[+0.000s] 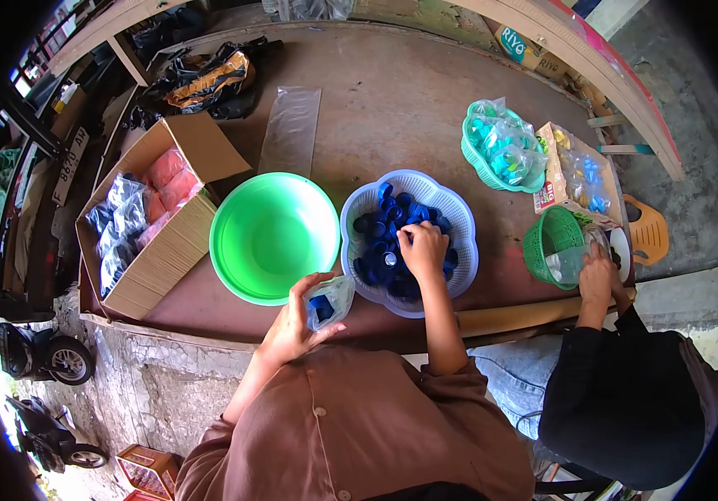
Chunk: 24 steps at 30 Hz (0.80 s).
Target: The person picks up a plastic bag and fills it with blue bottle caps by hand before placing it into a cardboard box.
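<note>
My left hand (296, 321) grips a small clear plastic bag (339, 299) by its side, with a few dark blue caps (322, 309) inside. Its mouth faces up, near the rim of a pale lavender basket (466, 280) with a scalloped edge. In that basket lies a pile of blue plastic caps (392, 213). Over the pile's right part is my right hand (426, 249), its fingers bent together among the caps; what they pinch is hidden. Left of the basket stands a bright green basin (279, 230) with nothing in it.
A cardboard box (158, 259) of bagged goods stands left, near black plastic (233, 100). A flat clear plastic sheet (292, 125) lies behind the basin. At right are a turquoise basket (480, 171), a carton (555, 184), a green basket (542, 250) and a co-worker's hands (597, 275).
</note>
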Motion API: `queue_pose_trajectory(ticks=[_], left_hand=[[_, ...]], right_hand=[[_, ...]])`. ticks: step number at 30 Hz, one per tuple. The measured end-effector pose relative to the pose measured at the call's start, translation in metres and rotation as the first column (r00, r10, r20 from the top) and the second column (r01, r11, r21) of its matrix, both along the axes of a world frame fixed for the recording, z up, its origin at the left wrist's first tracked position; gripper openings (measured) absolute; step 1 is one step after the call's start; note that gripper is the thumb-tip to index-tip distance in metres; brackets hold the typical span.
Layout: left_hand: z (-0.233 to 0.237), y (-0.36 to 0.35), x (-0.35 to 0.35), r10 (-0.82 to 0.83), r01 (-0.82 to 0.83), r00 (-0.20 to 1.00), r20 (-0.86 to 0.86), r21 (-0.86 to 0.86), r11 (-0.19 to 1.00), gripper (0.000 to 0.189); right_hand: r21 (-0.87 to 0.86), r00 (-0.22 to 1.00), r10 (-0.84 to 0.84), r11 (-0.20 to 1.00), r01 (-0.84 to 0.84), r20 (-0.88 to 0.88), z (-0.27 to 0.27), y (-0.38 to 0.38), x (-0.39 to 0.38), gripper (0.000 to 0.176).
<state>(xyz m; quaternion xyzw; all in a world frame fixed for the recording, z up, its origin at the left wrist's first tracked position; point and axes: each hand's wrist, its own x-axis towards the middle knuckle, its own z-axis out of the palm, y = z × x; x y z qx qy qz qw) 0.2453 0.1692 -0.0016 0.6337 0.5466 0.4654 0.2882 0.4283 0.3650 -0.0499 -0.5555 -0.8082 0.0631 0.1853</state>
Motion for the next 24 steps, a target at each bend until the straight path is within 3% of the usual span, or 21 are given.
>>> queue_pose_trajectory(ticks=[4, 7, 8, 9, 10, 11, 12, 16, 17, 19, 21, 22, 23, 24], left_hand=[[0.0, -0.001, -0.003, 0.007, -0.007, 1.0, -0.017, -0.013, 1.0, 0.082], [-0.004, -0.002, -0.005, 0.003, -0.003, 1.0, -0.015, -0.038, 0.999, 0.085], [-0.003, -0.003, -0.005, 0.011, -0.011, 1.0, -0.011, -0.029, 1.0, 0.085], [-0.003, -0.002, -0.004, 0.017, -0.017, 1.0, -0.007, -0.018, 1.0, 0.085], [-0.003, -0.001, -0.003, 0.014, -0.015, 1.0, -0.006, -0.015, 1.0, 0.085], [-0.002, -0.001, -0.002, 0.022, -0.022, 1.0, 0.013, -0.02, 1.0, 0.083], [-0.002, 0.0, -0.002, 0.03, -0.029, 0.999, 0.031, -0.025, 0.999, 0.082], [-0.001, 0.002, -0.002, 0.009, -0.009, 1.0, 0.002, -0.031, 0.999, 0.083], [-0.002, 0.002, -0.003, -0.006, 0.006, 1.0, -0.009, -0.027, 1.0, 0.084], [-0.002, 0.001, -0.002, -0.022, 0.021, 1.0, -0.022, -0.025, 0.999, 0.086], [-0.001, 0.002, 0.0, 0.015, -0.015, 1.0, -0.008, -0.003, 1.0, 0.083], [-0.002, 0.003, 0.0, 0.011, -0.011, 1.0, -0.008, -0.003, 1.0, 0.083], [-0.004, 0.004, 0.0, -0.016, 0.016, 1.0, 0.01, 0.013, 1.0, 0.083], [-0.005, 0.004, 0.0, -0.043, 0.042, 0.999, 0.028, 0.03, 0.999, 0.083]], right_hand=[[-0.048, 0.993, 0.099, 0.994, -0.102, -0.059, -0.021, 0.01, -0.004, 0.012], [-0.143, 0.992, 0.006, 0.989, -0.025, -0.129, -0.006, 0.003, -0.002, 0.013], [-0.244, 0.907, -0.029, 0.966, -0.082, -0.421, -0.005, 0.002, 0.002, 0.017], [-0.429, 0.742, -0.139, 0.877, -0.215, -0.656, -0.002, 0.0, 0.008, 0.018], [-0.543, 0.525, -0.311, 0.753, -0.372, -0.792, 0.001, -0.003, 0.014, 0.017], [-0.571, 0.285, -0.505, 0.61, -0.55, -0.815, 0.013, -0.009, 0.018, 0.016], [-0.473, 0.15, -0.522, 0.567, -0.675, -0.839, 0.022, -0.017, 0.02, 0.012], [-0.365, 0.033, -0.495, 0.591, -0.719, -0.868, 0.048, -0.039, 0.019, 0.011], [-0.363, 0.029, -0.496, 0.593, -0.718, -0.868, 0.058, -0.046, 0.016, 0.011], [-0.324, 0.246, -0.225, 0.795, -0.513, -0.943, 0.078, -0.066, 0.004, 0.011], [-0.108, 0.486, 0.112, 0.909, -0.401, -0.867, 0.076, -0.094, -0.016, 0.012], [0.03, 0.628, 0.375, 0.872, -0.488, -0.682, 0.082, -0.102, -0.023, 0.012], [0.13, 0.696, 0.589, 0.794, -0.594, -0.411, 0.087, -0.109, -0.028, 0.012], [0.089, 0.681, 0.632, 0.754, -0.651, -0.37, 0.078, -0.114, -0.031, 0.011]])
